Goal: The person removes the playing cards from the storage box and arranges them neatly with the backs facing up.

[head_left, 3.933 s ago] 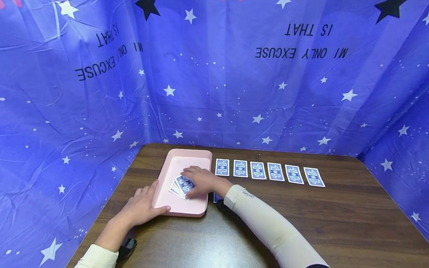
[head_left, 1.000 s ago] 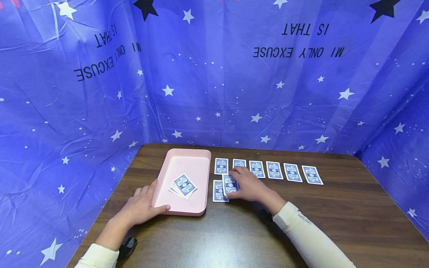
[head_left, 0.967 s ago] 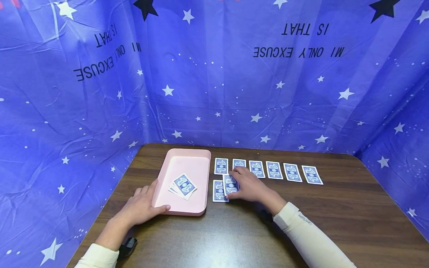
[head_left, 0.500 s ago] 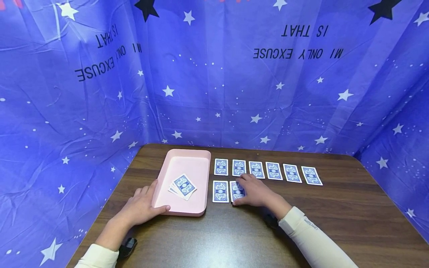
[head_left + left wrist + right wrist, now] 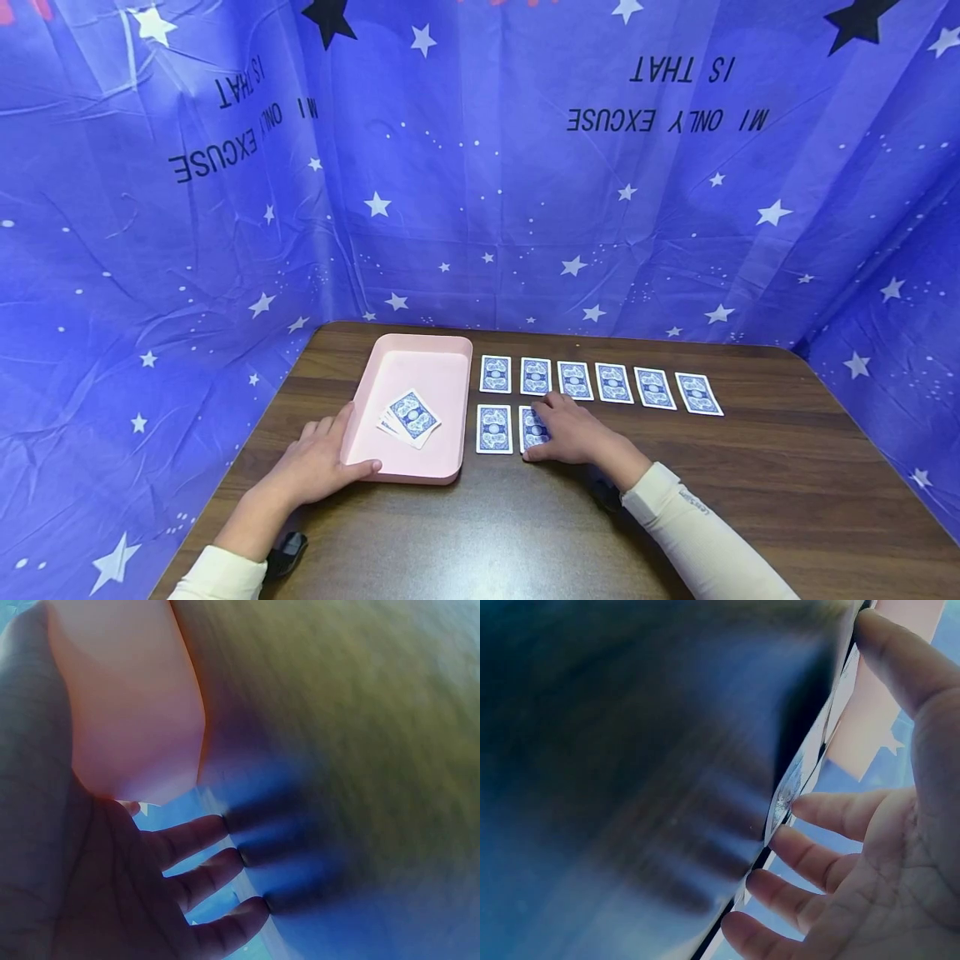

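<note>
A face-down card (image 5: pixel 533 428) has moved from overlapping its neighbouring card (image 5: pixel 494 430) a second ago to lying beside it on the counter (image 5: pixel 757 483), touched by the right hand (image 5: pixel 576 432), fingers apart, while the left hand (image 5: pixel 318 458), fingers also apart, touches the pink tray (image 5: pixel 408 367).

From the head, we look forward and down across the table (image 5: pixel 787 475); close and low at each wrist, we see the same pink tray (image 5: pixel 427 375).

Blue star-printed cloth (image 5: pixel 480 192) hangs behind the brown table (image 5: pixel 780 483).
</note>
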`<state>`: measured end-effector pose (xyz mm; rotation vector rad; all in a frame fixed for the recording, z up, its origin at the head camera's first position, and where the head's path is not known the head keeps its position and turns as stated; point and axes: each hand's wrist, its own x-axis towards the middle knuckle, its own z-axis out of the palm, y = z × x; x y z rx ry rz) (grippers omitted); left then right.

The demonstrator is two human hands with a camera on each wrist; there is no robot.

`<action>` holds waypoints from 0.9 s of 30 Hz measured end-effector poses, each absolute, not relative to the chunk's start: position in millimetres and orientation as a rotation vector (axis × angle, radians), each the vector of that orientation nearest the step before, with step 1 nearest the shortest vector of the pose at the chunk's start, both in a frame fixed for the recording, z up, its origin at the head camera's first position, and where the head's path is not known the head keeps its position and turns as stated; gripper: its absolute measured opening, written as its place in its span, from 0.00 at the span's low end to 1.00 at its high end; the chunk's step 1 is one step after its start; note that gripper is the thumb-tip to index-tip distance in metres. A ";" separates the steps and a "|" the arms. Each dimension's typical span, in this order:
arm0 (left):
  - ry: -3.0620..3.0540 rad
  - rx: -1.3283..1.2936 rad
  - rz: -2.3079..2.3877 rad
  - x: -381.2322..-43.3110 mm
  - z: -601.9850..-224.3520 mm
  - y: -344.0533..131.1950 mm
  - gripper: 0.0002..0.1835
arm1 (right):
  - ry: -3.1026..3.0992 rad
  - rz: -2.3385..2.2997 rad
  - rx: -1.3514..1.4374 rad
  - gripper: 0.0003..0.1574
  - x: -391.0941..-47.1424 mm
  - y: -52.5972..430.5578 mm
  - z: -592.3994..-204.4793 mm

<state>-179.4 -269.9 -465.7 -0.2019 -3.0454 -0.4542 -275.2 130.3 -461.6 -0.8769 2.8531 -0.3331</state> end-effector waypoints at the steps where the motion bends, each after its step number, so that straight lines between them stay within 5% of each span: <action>1: -3.044 -0.201 -0.453 -179.4 -466.0 -269.9 0.61 | 2.850 -0.334 -0.871 0.56 -274.9 129.8 -461.4; 27: -3.070 -0.189 -0.437 -179.4 -464.4 -268.2 0.62 | 2.841 -0.381 -1.130 0.54 -291.1 101.3 -444.0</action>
